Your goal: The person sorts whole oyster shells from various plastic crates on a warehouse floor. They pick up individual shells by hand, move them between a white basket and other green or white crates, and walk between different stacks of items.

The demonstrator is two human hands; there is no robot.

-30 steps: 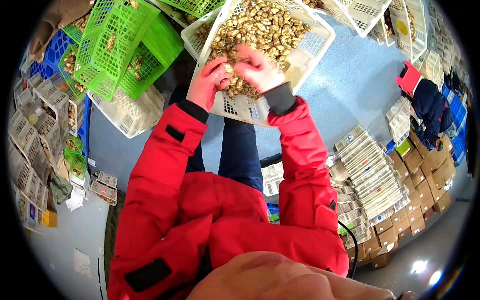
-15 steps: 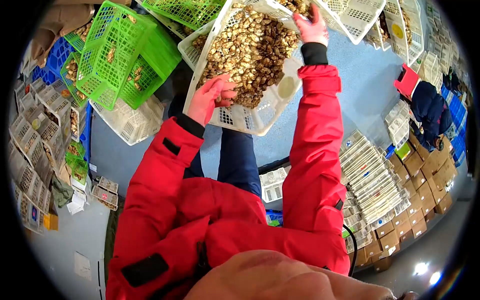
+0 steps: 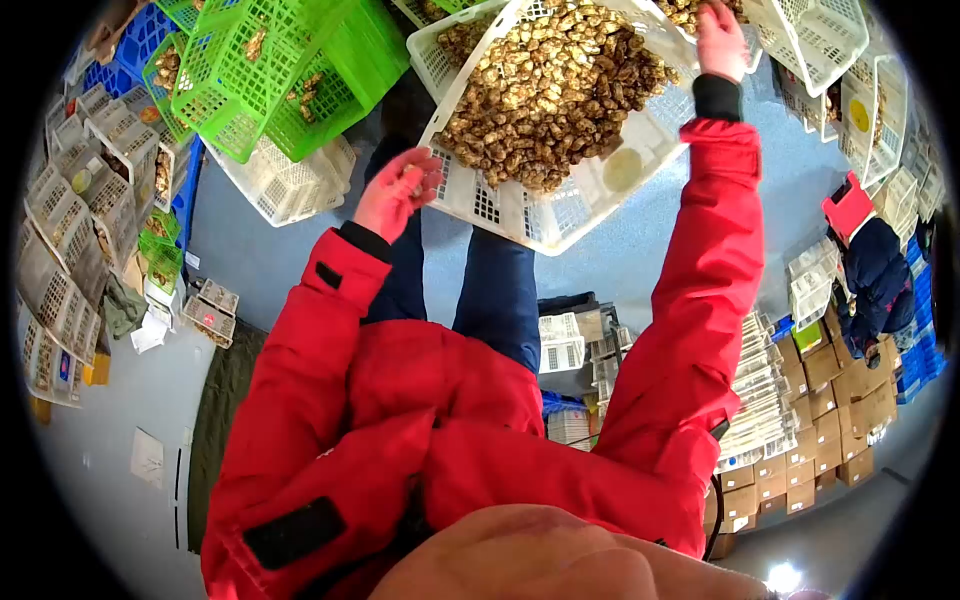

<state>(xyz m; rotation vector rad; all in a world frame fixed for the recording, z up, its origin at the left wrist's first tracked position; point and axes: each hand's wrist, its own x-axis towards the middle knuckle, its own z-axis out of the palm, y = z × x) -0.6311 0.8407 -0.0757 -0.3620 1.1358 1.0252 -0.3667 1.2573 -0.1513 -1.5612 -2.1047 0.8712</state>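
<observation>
A white perforated basket holds a heap of brown and golden knobbly pieces. My left hand is just off the basket's left corner, its fingers curled around something too small to make out. At the upper right, my right hand reaches past the basket's far right side, over more of the same pieces in another container. Its fingers are bent down at those pieces, and whether it grips any is hidden.
Green crates with a few pieces stand at the upper left, above a white basket. More white baskets are at the upper right. A person in dark clothing is at the far right, near cardboard boxes.
My right hand has left the heap and moved up and right to the other container. My left hand has drawn back from the heap. The view has shifted.
</observation>
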